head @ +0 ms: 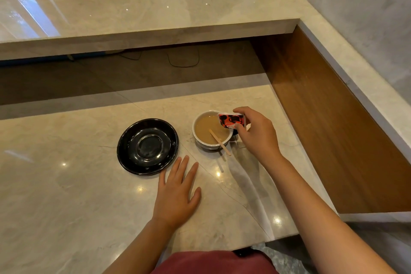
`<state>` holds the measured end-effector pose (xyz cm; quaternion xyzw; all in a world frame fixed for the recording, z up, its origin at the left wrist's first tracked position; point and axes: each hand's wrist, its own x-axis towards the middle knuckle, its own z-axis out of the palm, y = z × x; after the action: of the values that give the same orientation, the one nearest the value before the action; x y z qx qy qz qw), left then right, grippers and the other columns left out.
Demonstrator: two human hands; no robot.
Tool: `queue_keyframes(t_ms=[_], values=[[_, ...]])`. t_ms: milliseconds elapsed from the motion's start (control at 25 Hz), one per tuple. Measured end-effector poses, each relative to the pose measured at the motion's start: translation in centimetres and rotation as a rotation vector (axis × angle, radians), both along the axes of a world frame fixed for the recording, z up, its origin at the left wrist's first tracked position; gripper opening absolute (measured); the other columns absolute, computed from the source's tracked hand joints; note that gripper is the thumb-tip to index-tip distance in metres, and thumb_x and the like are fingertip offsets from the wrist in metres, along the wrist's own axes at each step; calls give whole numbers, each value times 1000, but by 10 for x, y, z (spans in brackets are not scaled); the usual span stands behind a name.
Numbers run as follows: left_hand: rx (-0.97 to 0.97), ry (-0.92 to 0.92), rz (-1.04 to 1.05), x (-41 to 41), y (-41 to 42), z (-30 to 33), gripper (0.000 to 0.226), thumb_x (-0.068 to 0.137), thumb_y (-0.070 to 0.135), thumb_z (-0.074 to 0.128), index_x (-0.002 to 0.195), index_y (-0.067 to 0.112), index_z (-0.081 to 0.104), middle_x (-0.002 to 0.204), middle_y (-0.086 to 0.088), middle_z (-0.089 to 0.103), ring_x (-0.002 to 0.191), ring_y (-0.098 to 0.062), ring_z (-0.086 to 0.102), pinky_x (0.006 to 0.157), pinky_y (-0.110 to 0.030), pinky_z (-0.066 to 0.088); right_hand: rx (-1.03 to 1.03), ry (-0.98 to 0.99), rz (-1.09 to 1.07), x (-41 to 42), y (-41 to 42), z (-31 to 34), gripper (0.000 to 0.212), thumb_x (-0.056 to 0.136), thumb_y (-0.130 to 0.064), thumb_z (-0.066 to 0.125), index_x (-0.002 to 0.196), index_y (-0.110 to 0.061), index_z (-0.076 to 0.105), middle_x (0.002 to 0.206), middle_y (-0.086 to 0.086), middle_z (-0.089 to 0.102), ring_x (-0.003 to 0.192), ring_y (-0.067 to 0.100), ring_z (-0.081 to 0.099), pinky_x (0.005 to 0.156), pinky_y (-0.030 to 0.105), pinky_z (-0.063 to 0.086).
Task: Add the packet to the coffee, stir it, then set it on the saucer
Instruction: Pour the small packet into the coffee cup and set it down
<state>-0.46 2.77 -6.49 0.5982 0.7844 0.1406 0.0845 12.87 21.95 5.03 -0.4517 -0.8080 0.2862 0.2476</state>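
A white cup (200,140) of light brown coffee stands on the marble counter, with a wooden stir stick (219,141) leaning in it over the near rim. My right hand (258,133) pinches a small red, black and white packet (231,119) tilted over the cup's right rim. A black saucer (124,149) sits empty to the left of the cup. My left hand (178,193) lies flat on the counter, fingers apart, just in front of the saucer and holding nothing.
A raised marble ledge (155,26) runs across the back above a dark gap with cables. A wooden side panel (322,118) drops off right of the counter. The counter's front edge (200,249) is close to my body.
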Motion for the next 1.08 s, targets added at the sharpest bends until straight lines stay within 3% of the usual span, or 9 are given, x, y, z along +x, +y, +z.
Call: queue_keyframes(t_ms=[200,680,880,1080], values=[[-3,0,0,0,0,0,60,90,48,34,145,26,25,154,-4,17,141,-15,-2,110,-45,-2,167,-125,79,-2,-1,2,33,86,-11,58,118,-18,57,109,5,67,98,24,60,74,34,50],[10,-13,4,0,0,-1,59,91,50,32,145,26,26,154,-5,19,141,-17,2,111,-45,-1,2,123,-53,3,-3,-7,18,88,-11,56,104,-14,63,101,6,70,89,18,61,74,33,55],[4,-2,-2,0,0,1,60,91,50,32,145,28,23,154,-4,18,141,-16,0,111,-45,-2,378,-65,150,0,-3,4,19,86,-11,57,103,-12,65,89,8,73,77,25,66,61,31,52],[-6,-12,3,0,0,0,60,91,51,30,146,29,20,155,-3,15,141,-15,-3,111,-47,-2,352,-53,134,-3,1,5,20,86,-12,57,103,-13,66,91,7,73,79,25,65,62,31,50]])
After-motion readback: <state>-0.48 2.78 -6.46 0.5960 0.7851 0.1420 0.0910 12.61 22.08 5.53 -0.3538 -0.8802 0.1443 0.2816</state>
